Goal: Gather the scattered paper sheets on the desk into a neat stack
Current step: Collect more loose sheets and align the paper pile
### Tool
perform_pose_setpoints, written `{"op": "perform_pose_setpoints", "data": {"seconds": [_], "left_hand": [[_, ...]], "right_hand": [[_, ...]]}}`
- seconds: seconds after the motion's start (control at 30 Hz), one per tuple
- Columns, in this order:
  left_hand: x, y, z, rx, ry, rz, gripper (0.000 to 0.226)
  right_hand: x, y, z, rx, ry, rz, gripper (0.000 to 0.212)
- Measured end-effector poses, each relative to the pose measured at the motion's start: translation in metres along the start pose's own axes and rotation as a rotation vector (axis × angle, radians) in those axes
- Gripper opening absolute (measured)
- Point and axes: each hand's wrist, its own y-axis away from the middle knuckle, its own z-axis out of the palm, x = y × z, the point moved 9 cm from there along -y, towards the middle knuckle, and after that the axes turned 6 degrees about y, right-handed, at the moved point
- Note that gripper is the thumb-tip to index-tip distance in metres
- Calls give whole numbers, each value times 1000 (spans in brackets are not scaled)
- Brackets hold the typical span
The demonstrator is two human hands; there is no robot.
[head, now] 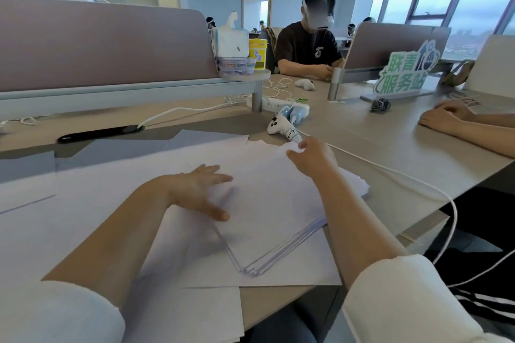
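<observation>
Sheets (83,203) on the left of the desk (376,147) lie loose and spread out, with more at the near edge. My left hand (200,192) is flat, fingers spread, pressing on the paper. Right of it sits a rough stack (273,203), edges fanned, not squared. My right hand (312,159) pinches its far corner. Roughly halfway, I'd say: loose ones to pull in, then tidy the edges.

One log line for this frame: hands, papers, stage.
stage: gathering, stack not squared | left hand: flat on paper stack | right hand: pinches its far corner | loose sheets: spread underneath, leftward
</observation>
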Motion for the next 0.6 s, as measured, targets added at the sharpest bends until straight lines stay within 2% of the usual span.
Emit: {"op": "perform_pose_setpoints", "data": {"seconds": [0.03, 0.1, 0.13, 0.2, 0.3, 0.37, 0.47, 0.53, 0.6], "left_hand": [[7, -2, -7, 89, 68, 32, 132], [17, -8, -14, 270, 178, 69, 106], [17, -13, -14, 339, 190, 63, 91], [8, -25, -8, 387, 155, 7, 81], [-5, -35, 2, 358, 74, -29, 86], [-6, -37, 3, 369, 36, -22, 82], [-6, -36, 4, 382, -18, -25, 93], [-7, -37, 4, 380, -31, -24, 97], [-9, -38, 5, 378, -31, -32, 99]], "right_hand": [[4, 5, -5, 7, -6, 13, 36], [24, 15, -10, 0, -16, 86, 32], [39, 19, -11, 1, -38, 149, 40], [77, 30, -17, 59, -63, 323, 64], [118, 41, -10, 55, -157, 488, 87], [128, 41, -4, 30, -217, 526, 92], [115, 39, -1, -16, -388, 472, 74], [117, 38, -11, 167, -558, 444, 65], [121, 42, -12, 231, -686, 470, 72]]}}
